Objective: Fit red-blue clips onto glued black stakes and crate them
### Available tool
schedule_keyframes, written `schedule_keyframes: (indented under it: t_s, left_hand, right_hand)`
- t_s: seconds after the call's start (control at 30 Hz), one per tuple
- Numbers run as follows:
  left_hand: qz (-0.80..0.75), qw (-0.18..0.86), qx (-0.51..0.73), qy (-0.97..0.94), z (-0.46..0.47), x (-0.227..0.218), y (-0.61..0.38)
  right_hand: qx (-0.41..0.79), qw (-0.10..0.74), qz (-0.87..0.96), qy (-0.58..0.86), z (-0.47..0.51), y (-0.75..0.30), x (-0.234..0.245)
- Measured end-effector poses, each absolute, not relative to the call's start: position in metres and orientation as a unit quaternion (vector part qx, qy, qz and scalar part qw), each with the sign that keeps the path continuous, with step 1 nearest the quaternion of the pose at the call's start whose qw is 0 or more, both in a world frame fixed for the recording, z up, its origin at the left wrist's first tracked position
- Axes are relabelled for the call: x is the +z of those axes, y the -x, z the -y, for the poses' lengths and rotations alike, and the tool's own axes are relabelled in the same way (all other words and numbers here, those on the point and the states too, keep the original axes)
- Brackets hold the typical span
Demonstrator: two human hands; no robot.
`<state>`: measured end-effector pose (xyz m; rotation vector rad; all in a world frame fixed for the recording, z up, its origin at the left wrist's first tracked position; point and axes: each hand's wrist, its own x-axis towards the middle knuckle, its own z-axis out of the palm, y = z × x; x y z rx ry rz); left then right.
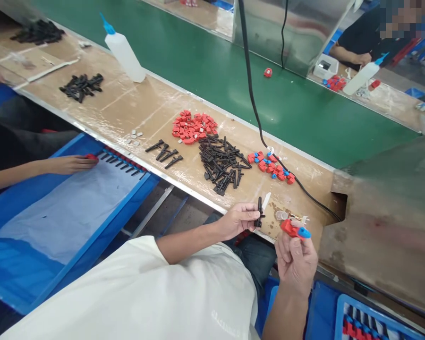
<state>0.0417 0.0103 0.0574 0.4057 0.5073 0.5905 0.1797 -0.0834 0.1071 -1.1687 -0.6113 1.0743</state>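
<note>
My left hand [238,220] pinches a small black plastic piece [259,212] upright near the bench's front edge. My right hand [296,257] is closed round a red part with a blue cap [295,230], held just right of the black piece. On the brown bench [134,106] beyond lie a heap of black pieces [222,163], a pile of red parts [193,126] and a row of red-and-blue assemblies [271,166]. A white tab [266,200] and small metal bits [282,215] lie near my hands.
A white squeeze bottle [123,51] stands at the bench's back edge beside a green conveyor belt [269,89]. A black cable [252,94] crosses the belt. Another person's hand [69,164] rests at a blue tray [71,208] on the left. Further black piles [80,87] lie far left.
</note>
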Motion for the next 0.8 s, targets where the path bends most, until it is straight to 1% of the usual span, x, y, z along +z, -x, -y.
schedule_keyframes:
  t_s: [0.3, 0.43, 0.53, 0.63, 0.8]
  left_hand:
    - [-0.234, 0.911, 0.272, -0.204, -0.014, 0.063, -0.049]
    - [-0.236, 0.906, 0.272, -0.222, -0.014, 0.068, -0.051]
    - [-0.240, 0.901, 0.272, -0.239, -0.014, 0.070, -0.052]
    - [-0.248, 0.891, 0.271, -0.267, -0.014, 0.070, -0.053]
    - [-0.263, 0.868, 0.269, -0.324, -0.015, 0.067, -0.052]
  right_hand:
    - [0.476, 0.613, 0.248, 0.580, 0.084, -0.190, 0.096]
    - [0.434, 0.611, 0.231, 0.621, 0.086, -0.187, 0.092]
    - [0.417, 0.583, 0.245, 0.653, 0.088, -0.186, 0.090]
    - [0.428, 0.555, 0.258, 0.664, 0.088, -0.185, 0.090]
    - [0.402, 0.566, 0.261, 0.670, 0.088, -0.180, 0.092]
